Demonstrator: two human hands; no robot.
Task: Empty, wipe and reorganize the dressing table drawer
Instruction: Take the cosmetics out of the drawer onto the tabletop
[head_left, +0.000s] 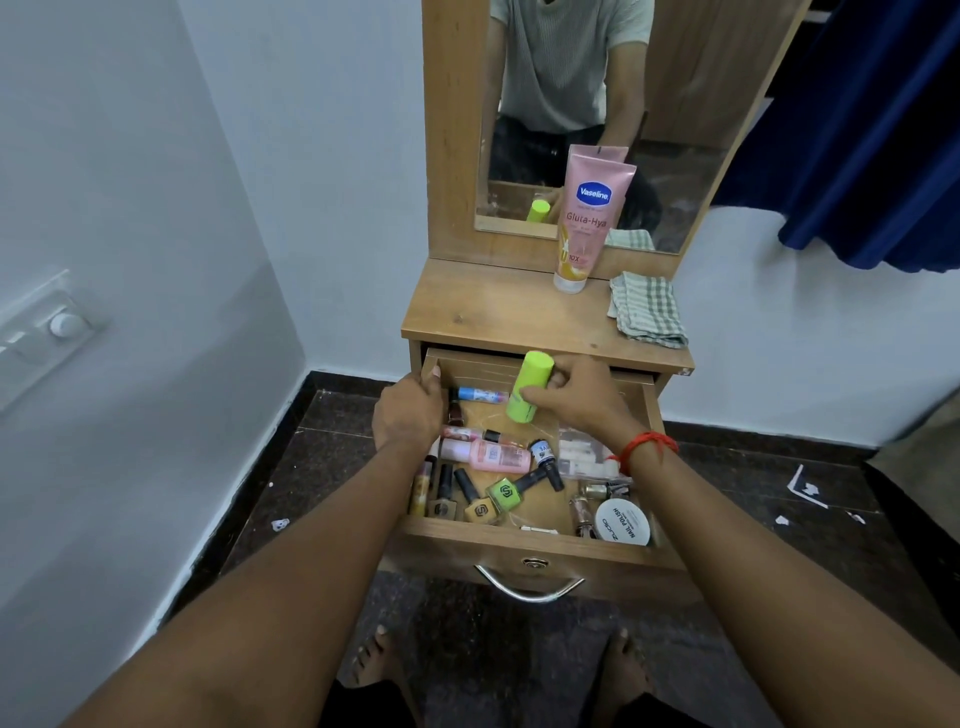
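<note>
Both bare arms reach forward and down over the wooden dressing table (493, 312), which stands in a corner between pale walls. Its single drawer (540, 545) is pulled out, with one curved metal handle (530, 584) on the front. The left hand (408, 410) grips the drawer's left wall near the back, fingers curled over the edge. The right hand (576, 400), a red thread (649, 447) round its wrist, holds one smooth lime-green cylindrical bottle (527, 387), tilted, above the back of the drawer.

On the tabletop one glossy pink tube (589, 218) stands cap-down against the mirror (685, 156), and beside it lies one folded checked cloth (647, 309).

The cluttered drawer holds one pink plastic bottle (498, 456) lying flat, one round white tub (623, 522) at the front right, and three square nail polish bottles (504, 494) with black caps at the front left
</note>
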